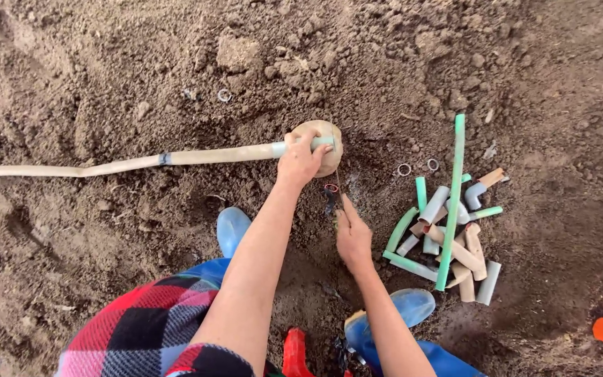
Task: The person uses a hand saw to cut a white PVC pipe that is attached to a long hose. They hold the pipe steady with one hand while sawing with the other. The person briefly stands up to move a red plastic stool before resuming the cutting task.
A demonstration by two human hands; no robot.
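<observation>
Soil lies all around, brown and lumpy. Left hand (301, 159) has its grip wrapped round the end of a long tan hose (106, 166), pressing it against a round tan fitting (329, 143) at about 12 o'clock from the blue boots (235, 227). Right hand (352, 234) pinches something thin near a small red-handled tool (331, 190). Cut pipe pieces (448, 230) are piled at 3 o'clock, small rings (404, 169) close by
</observation>
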